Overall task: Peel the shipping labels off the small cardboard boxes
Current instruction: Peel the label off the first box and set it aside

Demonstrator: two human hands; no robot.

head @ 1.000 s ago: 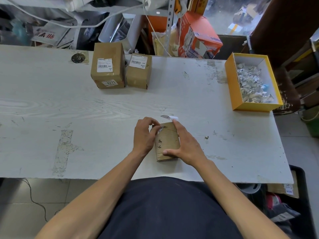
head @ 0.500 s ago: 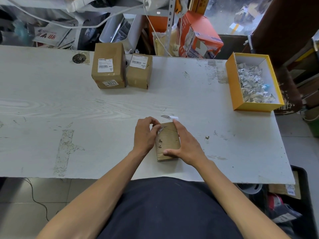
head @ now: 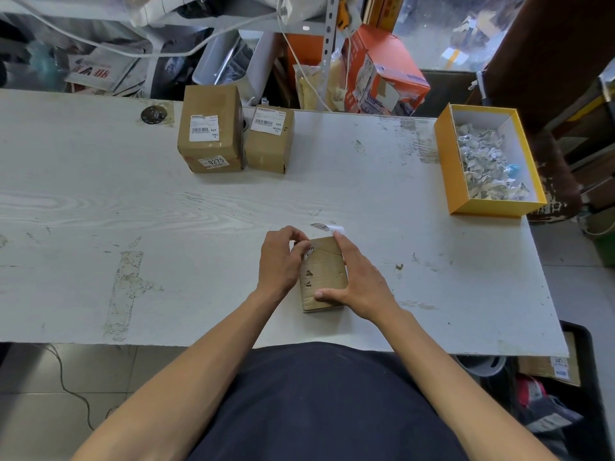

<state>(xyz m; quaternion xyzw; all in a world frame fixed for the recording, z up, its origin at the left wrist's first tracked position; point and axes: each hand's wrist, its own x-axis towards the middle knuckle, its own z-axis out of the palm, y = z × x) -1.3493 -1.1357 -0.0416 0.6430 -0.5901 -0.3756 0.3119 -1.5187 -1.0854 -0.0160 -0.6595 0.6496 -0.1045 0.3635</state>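
A small brown cardboard box (head: pixel 324 276) lies flat near the table's front edge. My right hand (head: pixel 357 277) clamps it, thumb on the near end and index finger along the far right corner. A white scrap of peeled label (head: pixel 327 226) sticks out by that fingertip. My left hand (head: pixel 281 257) pinches the remaining label piece (head: pixel 307 251) at the box's far left corner. Two more brown boxes stand at the back: a larger one (head: pixel 211 131) with two white labels and a smaller one (head: pixel 270 139) with one label.
A yellow open box (head: pixel 449 168) holding several crumpled label scraps sits at the table's right edge. Behind the white table (head: pixel 133 211) are shelves with orange cartons (head: pixel 386 68), cables and bags. A dark bin (head: pixel 579 394) stands on the floor at the right.
Hardly anything has moved. My left fingers have shifted slightly on the label at the box's far corner; my right hand keeps the same hold.
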